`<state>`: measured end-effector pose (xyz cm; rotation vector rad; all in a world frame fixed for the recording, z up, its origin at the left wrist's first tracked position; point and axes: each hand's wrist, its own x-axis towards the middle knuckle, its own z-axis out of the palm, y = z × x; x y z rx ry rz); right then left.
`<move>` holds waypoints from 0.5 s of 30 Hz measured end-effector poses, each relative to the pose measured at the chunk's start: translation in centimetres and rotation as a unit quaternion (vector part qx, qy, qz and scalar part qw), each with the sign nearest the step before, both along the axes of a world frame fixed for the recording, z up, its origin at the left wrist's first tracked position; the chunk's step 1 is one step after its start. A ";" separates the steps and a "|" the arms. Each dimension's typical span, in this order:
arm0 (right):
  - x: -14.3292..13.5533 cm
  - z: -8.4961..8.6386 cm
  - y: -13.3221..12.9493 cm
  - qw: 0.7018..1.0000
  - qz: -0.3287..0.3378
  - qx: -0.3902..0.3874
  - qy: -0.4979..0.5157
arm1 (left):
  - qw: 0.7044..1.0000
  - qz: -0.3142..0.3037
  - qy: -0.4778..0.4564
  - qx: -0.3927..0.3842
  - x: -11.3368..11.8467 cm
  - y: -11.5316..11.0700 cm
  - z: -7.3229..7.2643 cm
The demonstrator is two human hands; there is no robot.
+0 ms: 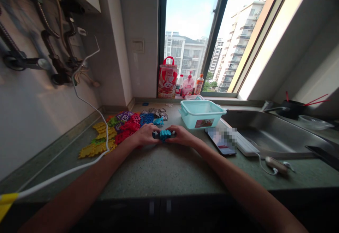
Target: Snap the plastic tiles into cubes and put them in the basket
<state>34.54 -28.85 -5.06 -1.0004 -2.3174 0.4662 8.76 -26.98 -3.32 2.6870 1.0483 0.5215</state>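
Note:
Between my two hands is a small stack of light-blue plastic building pieces (165,134), just above the counter. My left hand (146,134) pinches its left side with thumb and fingers. On the other side my right hand (181,135) grips the right end the same way. Close to the left hand lie red lattice pieces (127,127) and dark-blue pieces (147,119). A few light-blue pieces (158,121) rest just behind the hands. Farther left spread yellow pieces (97,144) and purple window-shaped pieces (124,115).
A mint-green plastic basin (203,112) stands behind my right hand. Right of it lie a phone (221,143), a white power strip (245,143) and the steel sink (265,130). A white cable (79,167) crosses the left side. Bottles (188,85) line the windowsill.

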 end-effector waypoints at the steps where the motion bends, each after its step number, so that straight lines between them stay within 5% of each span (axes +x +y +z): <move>1: -0.1 -0.1 0.1 1.000 -0.001 0.000 -0.003 | 1.000 0.002 0.006 0.000 0.1 0.0 0.0; 11: -0.3 0.0 0.1 0.999 -0.007 0.037 -0.034 | 0.999 0.003 0.037 0.028 0.2 -0.5 0.3; 15: -0.6 0.5 -0.8 0.996 -0.041 0.066 -0.037 | 0.993 -0.030 0.010 0.114 -1.2 -0.8 1.3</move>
